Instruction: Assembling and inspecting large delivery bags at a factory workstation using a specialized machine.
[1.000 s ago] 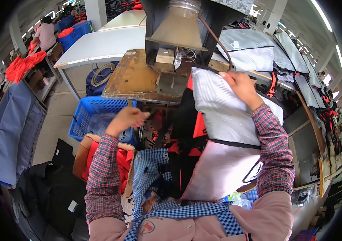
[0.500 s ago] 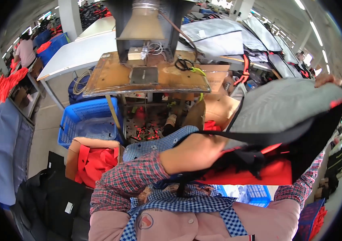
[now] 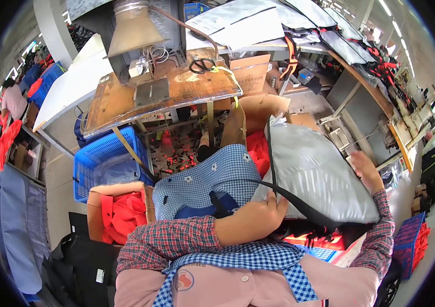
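A silver-grey sewn bag (image 3: 312, 163) with a black edge and red and black parts beneath lies at my right, partly across my lap. My left hand (image 3: 258, 216) curls its fingers at the near left edge of the bag, beside a black strap (image 3: 304, 202) that runs over the panel. Beyond the far right edge of the bag, my right hand (image 3: 364, 169) has its fingers stretched out and holds nothing. A blue checked apron (image 3: 204, 176) covers my lap.
A worn wooden machine table (image 3: 192, 92) stands ahead, with black scissors (image 3: 202, 65) on it. Cardboard boxes of red fabric (image 3: 125, 215) and a blue basket (image 3: 107, 163) flank my legs. Black fabric pieces (image 3: 77, 271) lie at left; grey panels (image 3: 243, 25) cover the back table.
The bag has come down from a raised, tilted position to lie flatter, silver side up. My right hand has let go of its far corner and moved left and down. The view has shifted right.
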A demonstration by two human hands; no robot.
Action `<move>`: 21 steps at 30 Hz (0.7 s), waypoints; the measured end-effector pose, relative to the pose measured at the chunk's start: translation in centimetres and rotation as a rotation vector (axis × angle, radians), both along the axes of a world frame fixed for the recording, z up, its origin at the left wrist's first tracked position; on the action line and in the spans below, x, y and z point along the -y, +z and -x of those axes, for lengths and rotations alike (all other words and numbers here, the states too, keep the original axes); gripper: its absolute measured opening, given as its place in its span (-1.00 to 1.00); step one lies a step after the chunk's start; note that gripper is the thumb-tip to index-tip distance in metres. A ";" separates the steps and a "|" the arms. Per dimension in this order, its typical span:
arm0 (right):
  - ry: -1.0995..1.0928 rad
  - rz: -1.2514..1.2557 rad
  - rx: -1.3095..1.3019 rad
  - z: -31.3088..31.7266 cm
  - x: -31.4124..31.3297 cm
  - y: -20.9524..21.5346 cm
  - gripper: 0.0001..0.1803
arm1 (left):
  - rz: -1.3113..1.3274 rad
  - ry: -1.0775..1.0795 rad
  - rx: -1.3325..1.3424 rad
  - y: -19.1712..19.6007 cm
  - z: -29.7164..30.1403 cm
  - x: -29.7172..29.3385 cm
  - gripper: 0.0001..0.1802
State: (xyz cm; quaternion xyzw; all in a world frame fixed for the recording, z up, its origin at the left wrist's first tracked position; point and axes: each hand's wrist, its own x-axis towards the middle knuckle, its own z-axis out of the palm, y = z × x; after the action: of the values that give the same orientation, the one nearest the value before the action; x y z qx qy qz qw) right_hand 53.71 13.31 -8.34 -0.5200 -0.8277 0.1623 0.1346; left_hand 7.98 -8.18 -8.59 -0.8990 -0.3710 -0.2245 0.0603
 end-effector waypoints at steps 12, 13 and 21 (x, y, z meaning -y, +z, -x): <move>-0.849 0.453 -0.196 -2.2 -1.8 -15.0 -0.11 | -0.092 -0.168 0.041 -1.9 -1.5 2.0 -0.50; -0.742 0.237 -0.025 -1.1 -2.1 -16.9 -0.05 | -0.081 -0.152 0.045 -2.2 -1.4 2.0 -0.49; -0.667 -0.863 0.931 -23.8 -2.4 5.9 -0.33 | 0.274 -0.476 0.187 -0.1 -0.9 1.5 -0.37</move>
State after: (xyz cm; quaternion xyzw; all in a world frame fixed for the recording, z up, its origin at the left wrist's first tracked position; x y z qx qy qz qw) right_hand 77.55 15.69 -2.47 -0.6611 -0.5864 -0.4680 0.0034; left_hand 8.90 -9.69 -8.71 -0.9360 -0.1803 -0.2622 -0.1504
